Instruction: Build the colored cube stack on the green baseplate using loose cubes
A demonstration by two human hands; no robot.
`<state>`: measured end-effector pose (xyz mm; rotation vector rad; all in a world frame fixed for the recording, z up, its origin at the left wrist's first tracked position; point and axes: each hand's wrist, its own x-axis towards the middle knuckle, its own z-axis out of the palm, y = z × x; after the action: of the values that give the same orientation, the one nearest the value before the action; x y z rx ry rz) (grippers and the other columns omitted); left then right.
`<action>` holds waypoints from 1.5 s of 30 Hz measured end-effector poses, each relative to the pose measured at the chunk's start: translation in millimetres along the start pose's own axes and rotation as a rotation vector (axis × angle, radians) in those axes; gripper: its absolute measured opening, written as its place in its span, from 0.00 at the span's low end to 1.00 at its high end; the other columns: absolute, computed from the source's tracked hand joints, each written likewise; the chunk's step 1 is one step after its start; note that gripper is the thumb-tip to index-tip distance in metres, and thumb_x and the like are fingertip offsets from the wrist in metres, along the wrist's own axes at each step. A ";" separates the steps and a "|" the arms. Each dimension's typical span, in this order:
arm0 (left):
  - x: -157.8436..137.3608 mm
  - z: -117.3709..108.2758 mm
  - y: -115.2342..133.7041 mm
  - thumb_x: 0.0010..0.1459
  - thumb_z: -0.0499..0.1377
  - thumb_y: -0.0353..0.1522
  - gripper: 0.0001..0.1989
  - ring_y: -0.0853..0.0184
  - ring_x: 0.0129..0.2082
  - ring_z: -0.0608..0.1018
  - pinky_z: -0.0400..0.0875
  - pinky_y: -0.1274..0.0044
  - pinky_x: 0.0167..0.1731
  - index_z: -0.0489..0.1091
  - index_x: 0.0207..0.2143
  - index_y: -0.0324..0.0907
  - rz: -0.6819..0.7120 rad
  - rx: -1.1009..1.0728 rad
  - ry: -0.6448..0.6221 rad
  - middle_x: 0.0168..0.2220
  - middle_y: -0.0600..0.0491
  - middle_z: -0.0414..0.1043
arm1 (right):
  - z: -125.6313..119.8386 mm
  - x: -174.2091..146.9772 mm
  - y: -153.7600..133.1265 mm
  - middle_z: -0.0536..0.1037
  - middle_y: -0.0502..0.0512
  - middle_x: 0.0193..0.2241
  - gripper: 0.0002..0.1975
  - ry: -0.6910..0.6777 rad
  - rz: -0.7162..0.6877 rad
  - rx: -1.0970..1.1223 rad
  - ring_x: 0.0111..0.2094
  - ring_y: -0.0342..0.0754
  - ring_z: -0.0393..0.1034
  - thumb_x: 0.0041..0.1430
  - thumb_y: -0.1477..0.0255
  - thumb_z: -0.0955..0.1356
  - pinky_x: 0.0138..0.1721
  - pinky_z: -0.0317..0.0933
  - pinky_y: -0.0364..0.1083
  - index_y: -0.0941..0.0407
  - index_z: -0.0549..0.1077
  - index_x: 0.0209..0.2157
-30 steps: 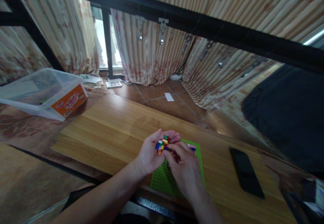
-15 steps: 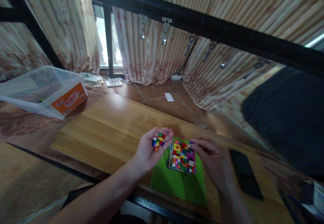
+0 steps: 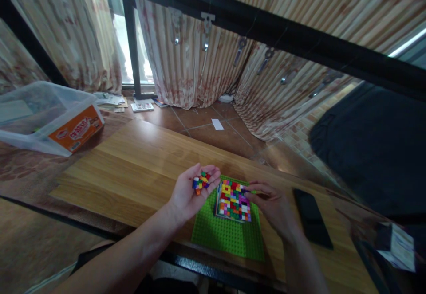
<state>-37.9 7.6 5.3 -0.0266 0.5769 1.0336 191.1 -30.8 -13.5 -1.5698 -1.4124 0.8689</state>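
Note:
My left hand (image 3: 191,194) is palm up, fingers slightly curled, cradling several small multicoloured toy bricks (image 3: 201,182). Just right of its fingertips, a squarish stack of toy bricks (image 3: 234,201) with a mosaic-like top sits on a green studded baseplate (image 3: 226,236). At the stack's upper right edge is my right hand (image 3: 271,203), its thumb and forefinger pinched on a small dark purple-blue brick (image 3: 245,190). That brick is partly hidden by the fingertips, and I cannot tell whether it is seated on the studs.
The baseplate lies on a wooden table (image 3: 133,165). A black phone (image 3: 312,218) rests right of my right hand. Beyond the table's left end stands a clear plastic bin (image 3: 49,107) with an orange label. A black metal bar (image 3: 233,14) crosses above, before curtains (image 3: 193,63).
The whole view has shifted a little, so everything appears farther left. My right fingertips have come down closer onto the stack's upper right edge with the small brick. My left hand keeps its pose.

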 end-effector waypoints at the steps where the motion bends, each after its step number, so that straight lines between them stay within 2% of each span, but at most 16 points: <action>1: -0.2 0.4 0.1 0.60 0.52 0.31 0.15 0.64 0.37 0.79 0.74 0.74 0.44 0.74 0.29 0.30 -0.001 0.003 0.002 0.34 0.41 0.76 | 0.6 0.4 0.0 0.75 0.56 0.40 0.09 0.003 0.001 -0.001 0.42 0.53 0.70 0.44 0.63 0.75 0.39 0.65 0.49 0.52 0.81 0.29; 7: -1.0 1.8 0.4 0.60 0.52 0.31 0.15 0.64 0.36 0.78 0.74 0.74 0.42 0.74 0.29 0.30 -0.008 0.007 0.013 0.33 0.41 0.76 | 6.7 1.0 -2.7 0.76 0.56 0.38 0.10 0.070 0.056 0.094 0.43 0.54 0.70 0.41 0.64 0.76 0.38 0.66 0.48 0.54 0.79 0.27; 11: 0.3 0.7 0.2 0.60 0.52 0.31 0.15 0.64 0.36 0.78 0.74 0.74 0.42 0.74 0.30 0.30 -0.008 0.014 -0.004 0.34 0.41 0.76 | 10.7 0.6 -5.2 0.78 0.53 0.33 0.14 0.100 0.160 0.256 0.36 0.50 0.72 0.38 0.67 0.77 0.37 0.66 0.48 0.54 0.78 0.30; 19: 0.5 0.6 0.3 0.60 0.52 0.31 0.15 0.64 0.35 0.79 0.74 0.74 0.42 0.74 0.30 0.29 -0.008 0.016 -0.003 0.34 0.41 0.75 | 15.1 0.5 -2.7 0.80 0.52 0.31 0.17 0.049 0.246 0.477 0.32 0.47 0.72 0.36 0.70 0.78 0.38 0.66 0.47 0.55 0.77 0.33; 29: 2.4 -2.3 -2.6 0.60 0.52 0.30 0.14 0.65 0.35 0.79 0.75 0.74 0.41 0.74 0.29 0.31 -0.014 0.032 0.001 0.32 0.42 0.75 | 16.3 2.0 1.7 0.80 0.52 0.31 0.21 0.047 0.249 0.505 0.32 0.48 0.74 0.35 0.70 0.78 0.37 0.68 0.48 0.54 0.76 0.36; 34: 0.7 -0.3 -1.6 0.61 0.51 0.32 0.15 0.64 0.37 0.79 0.74 0.73 0.43 0.74 0.31 0.31 -0.025 0.020 -0.011 0.34 0.40 0.76 | 13.9 1.7 4.0 0.80 0.52 0.32 0.23 0.037 0.251 0.490 0.34 0.48 0.74 0.35 0.70 0.79 0.40 0.67 0.49 0.54 0.76 0.38; 36: -0.4 0.1 -0.6 0.61 0.51 0.33 0.15 0.63 0.39 0.78 0.73 0.73 0.45 0.73 0.32 0.31 -0.039 0.010 -0.044 0.37 0.40 0.76 | 11.7 1.4 3.0 0.80 0.54 0.35 0.23 0.047 0.213 0.447 0.37 0.49 0.74 0.37 0.69 0.78 0.42 0.67 0.50 0.54 0.76 0.39; 38: -1.3 -0.3 0.2 0.61 0.51 0.34 0.15 0.62 0.42 0.78 0.72 0.72 0.47 0.73 0.34 0.31 -0.050 0.005 -0.092 0.39 0.39 0.76 | 10.5 0.8 -1.2 0.80 0.54 0.38 0.21 0.118 0.135 0.372 0.39 0.50 0.73 0.39 0.67 0.78 0.42 0.66 0.50 0.54 0.76 0.38; 42: -2.0 -2.5 -0.8 0.61 0.51 0.34 0.16 0.60 0.46 0.77 0.68 0.70 0.51 0.73 0.35 0.31 -0.067 -0.010 -0.169 0.41 0.39 0.75 | 18.8 -4.1 -20.7 0.79 0.52 0.31 0.10 0.310 -0.050 0.215 0.34 0.49 0.72 0.47 0.65 0.74 0.37 0.66 0.49 0.53 0.77 0.32; 43: -2.1 -3.0 -1.4 0.61 0.51 0.35 0.16 0.60 0.47 0.76 0.68 0.70 0.51 0.73 0.35 0.31 -0.073 -0.014 -0.177 0.42 0.39 0.76 | 23.7 -6.3 -27.1 0.79 0.52 0.30 0.08 0.306 -0.094 0.173 0.33 0.49 0.72 0.48 0.65 0.74 0.37 0.66 0.48 0.53 0.78 0.31; 45: -2.2 -3.4 -2.7 0.62 0.51 0.35 0.16 0.60 0.47 0.76 0.67 0.70 0.52 0.73 0.35 0.32 -0.084 -0.019 -0.183 0.42 0.39 0.76 | 35.9 -11.7 -40.1 0.78 0.52 0.31 0.05 0.210 -0.194 0.068 0.33 0.48 0.71 0.52 0.66 0.72 0.36 0.65 0.47 0.52 0.78 0.31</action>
<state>-38.0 3.5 2.7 0.0263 0.3960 0.9481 140.6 -36.8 7.7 -1.4028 -1.3437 0.6119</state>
